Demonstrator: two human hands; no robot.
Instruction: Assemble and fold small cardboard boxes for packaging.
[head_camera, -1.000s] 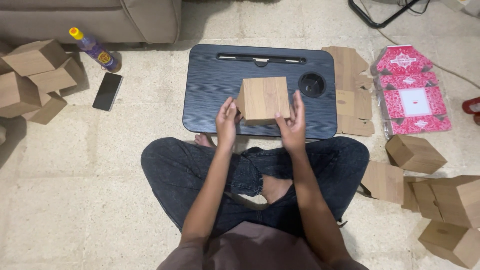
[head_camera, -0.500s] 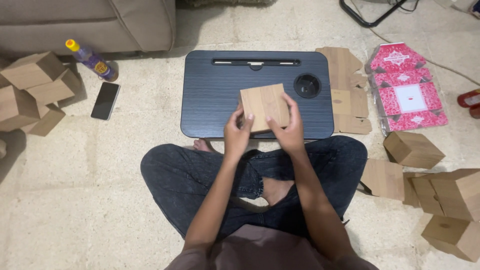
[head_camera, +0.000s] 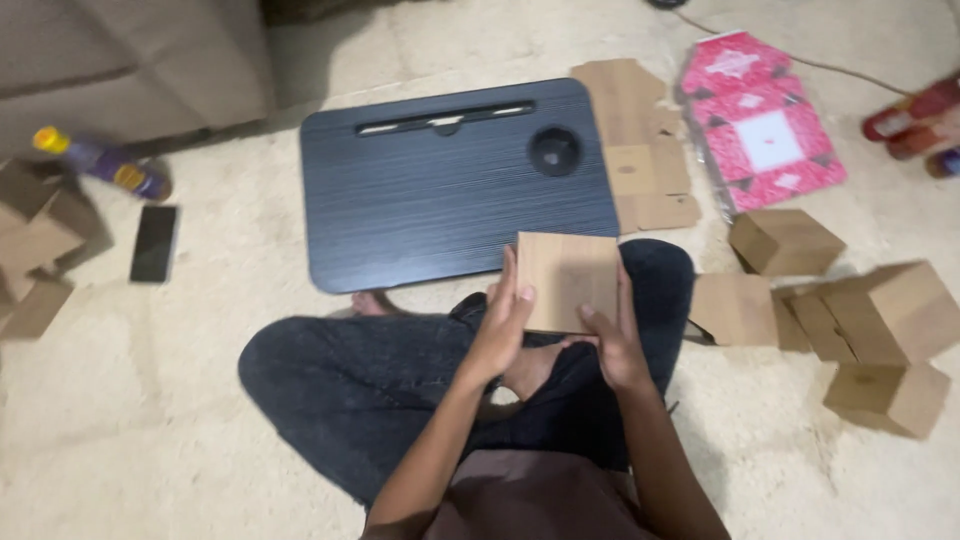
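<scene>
I hold a small brown cardboard box (head_camera: 566, 279) with both hands over my crossed legs. My left hand (head_camera: 503, 325) grips its left side. The right side and underside rest in my right hand (head_camera: 612, 343). The box sits just off the near right corner of a dark lap desk (head_camera: 440, 190), which lies on the beige carpet in front of me.
Flat brown cardboard blanks (head_camera: 640, 140) and a pink flat box (head_camera: 760, 125) lie right of the desk. Several folded brown boxes (head_camera: 880, 320) stand at my right. More boxes (head_camera: 35, 240), a phone (head_camera: 155, 243) and a bottle (head_camera: 100, 162) are at left, near a sofa.
The box has come off the lap desk toward my lap and to the right, both hands still on it. The view has tilted and shifted.
</scene>
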